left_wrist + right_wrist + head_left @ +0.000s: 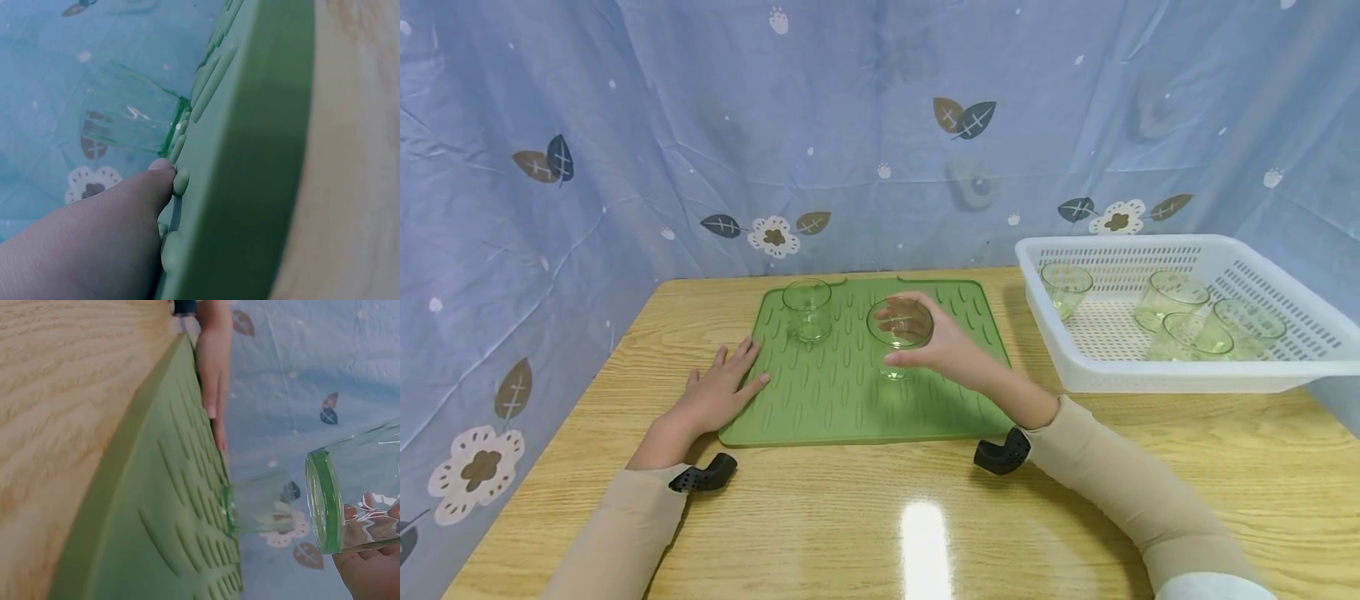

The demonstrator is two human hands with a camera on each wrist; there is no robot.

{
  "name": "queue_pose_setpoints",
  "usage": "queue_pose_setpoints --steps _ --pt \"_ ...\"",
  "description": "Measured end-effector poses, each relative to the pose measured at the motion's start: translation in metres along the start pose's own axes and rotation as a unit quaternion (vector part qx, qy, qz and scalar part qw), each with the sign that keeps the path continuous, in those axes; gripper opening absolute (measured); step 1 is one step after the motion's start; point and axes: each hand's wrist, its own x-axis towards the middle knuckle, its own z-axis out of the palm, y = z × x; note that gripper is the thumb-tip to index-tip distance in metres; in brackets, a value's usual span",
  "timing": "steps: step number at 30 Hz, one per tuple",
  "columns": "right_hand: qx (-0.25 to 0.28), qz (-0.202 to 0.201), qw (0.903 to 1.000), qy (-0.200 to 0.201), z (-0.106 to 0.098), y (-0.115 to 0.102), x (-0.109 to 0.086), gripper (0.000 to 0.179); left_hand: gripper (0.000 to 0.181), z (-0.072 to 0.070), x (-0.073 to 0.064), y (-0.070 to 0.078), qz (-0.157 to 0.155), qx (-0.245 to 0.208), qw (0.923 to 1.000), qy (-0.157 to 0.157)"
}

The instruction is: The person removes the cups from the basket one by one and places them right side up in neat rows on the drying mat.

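My right hand grips a clear, green-tinted glass around its side, mouth up, over the green ridged drying mat. In the right wrist view a gap shows between the base of this glass and the mat. My left hand rests at the mat's left edge with its fingers spread, and the thumb touches the ridges in the left wrist view. A second glass stands upright on the mat's back left part, beyond the left fingers.
At the right stands a white perforated plastic basket with several similar glasses inside. Mat and basket sit on a wooden table. A blue patterned curtain hangs behind the table and along its left side.
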Motion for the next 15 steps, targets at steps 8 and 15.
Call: queue_pose_setpoints --steps 8,15 --pt "0.01 0.02 0.9996 -0.016 0.02 0.009 0.008 0.088 0.077 0.0 0.0 0.0 0.001 -0.001 1.0 0.001" --pt "0.015 0.011 0.9991 -0.038 0.034 0.014 0.014 0.084 0.078 0.0 -0.001 0.001 -0.003 0.0 1.0 0.002"
